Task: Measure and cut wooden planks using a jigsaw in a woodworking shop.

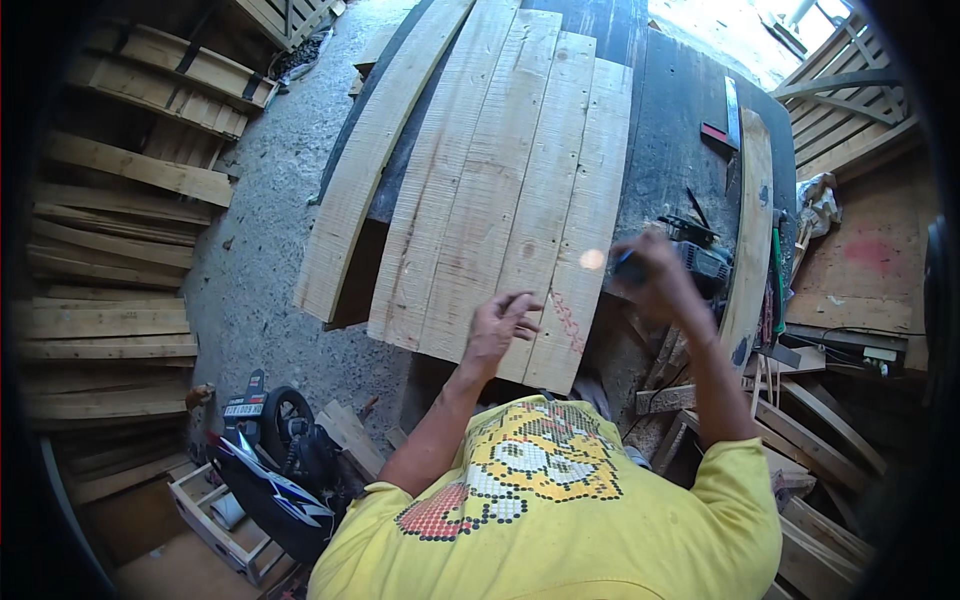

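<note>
Several pale planks (500, 180) lie side by side, edges together, in front of me. My left hand (503, 328) hovers at or just over their near end, fingers loosely bent and apart, with nothing seen in it. Red markings (566, 322) show on the rightmost plank, beside that hand. Past the planks' right edge, my right hand (655, 268) is raised and smeared by motion. Its fingers are closed around a small dark blue object (630, 268), too blurred to name. Right behind this hand sits a dark power tool (700, 262), partly covered by it.
A separate long plank (370, 170) lies to the left, a gap away. The dark tabletop (670, 110) carries a red-and-silver square (720, 133) and a narrow board (748, 240). Stacked timber (110, 330) lines the left; a motorcycle (275, 465) stands lower left. Offcuts (800, 430) crowd the right.
</note>
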{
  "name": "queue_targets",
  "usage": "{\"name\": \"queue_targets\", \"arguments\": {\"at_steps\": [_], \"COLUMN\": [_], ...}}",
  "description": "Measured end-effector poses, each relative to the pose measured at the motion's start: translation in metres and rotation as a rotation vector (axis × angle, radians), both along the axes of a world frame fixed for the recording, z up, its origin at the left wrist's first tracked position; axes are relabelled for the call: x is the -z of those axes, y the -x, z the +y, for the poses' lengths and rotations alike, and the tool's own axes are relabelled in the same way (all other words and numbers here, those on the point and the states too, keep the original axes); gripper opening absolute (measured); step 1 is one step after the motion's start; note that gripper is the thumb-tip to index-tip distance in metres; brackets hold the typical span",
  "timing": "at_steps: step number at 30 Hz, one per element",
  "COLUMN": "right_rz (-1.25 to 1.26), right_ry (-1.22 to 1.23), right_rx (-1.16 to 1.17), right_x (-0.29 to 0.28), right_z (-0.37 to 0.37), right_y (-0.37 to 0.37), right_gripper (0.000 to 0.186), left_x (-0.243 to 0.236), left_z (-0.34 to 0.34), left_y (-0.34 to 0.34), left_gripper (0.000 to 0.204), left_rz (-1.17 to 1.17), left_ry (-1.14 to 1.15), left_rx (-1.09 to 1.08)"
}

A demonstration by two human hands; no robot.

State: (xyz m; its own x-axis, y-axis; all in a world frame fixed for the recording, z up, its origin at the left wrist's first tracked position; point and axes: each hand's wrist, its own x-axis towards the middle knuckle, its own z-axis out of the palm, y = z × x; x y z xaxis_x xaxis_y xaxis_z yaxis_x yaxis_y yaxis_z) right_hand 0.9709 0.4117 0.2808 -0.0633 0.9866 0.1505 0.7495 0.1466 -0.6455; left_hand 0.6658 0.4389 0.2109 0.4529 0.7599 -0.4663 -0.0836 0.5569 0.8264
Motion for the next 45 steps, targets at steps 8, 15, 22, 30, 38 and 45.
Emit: {"name": "queue_targets", "arguments": {"at_steps": [8, 15, 22, 30, 38, 45], "right_rz": [-0.171, -0.192, -0.347, -0.346, -0.358, -0.339], "right_ry": [0.265, 0.603, 0.332, 0.414, 0.439, 0.421], "right_rx": [-0.027, 0.106, 0.262, 0.278, 0.289, 0.314], "right_x": [0.044, 0.064, 0.109, 0.123, 0.120, 0.126], "right_z": [-0.065, -0.109, -0.150, -0.164, -0.168, -0.174], "right_y": [0.190, 0.170, 0.097, 0.088, 0.092, 0.087], "right_gripper": [0.062, 0.035, 0.014, 0.017, 0.016, 0.016], "left_x": [0.021, 0.057, 0.130, 0.146, 0.132, 0.146], "left_z": [-0.006, 0.033, 0.097, 0.086, 0.085, 0.088], "left_y": [0.069, 0.163, 0.280, 0.275, 0.267, 0.278], "left_gripper": [0.042, 0.025, 0.026, 0.037, 0.035, 0.039], "left_rz": [0.120, 0.328, 0.671, 0.639, 0.663, 0.651], "left_ry": [0.224, 0.159, -0.178, -0.147, -0.122, -0.117], "left_rx": [0.462, 0.098, -0.420, -0.471, -0.454, -0.429]}}
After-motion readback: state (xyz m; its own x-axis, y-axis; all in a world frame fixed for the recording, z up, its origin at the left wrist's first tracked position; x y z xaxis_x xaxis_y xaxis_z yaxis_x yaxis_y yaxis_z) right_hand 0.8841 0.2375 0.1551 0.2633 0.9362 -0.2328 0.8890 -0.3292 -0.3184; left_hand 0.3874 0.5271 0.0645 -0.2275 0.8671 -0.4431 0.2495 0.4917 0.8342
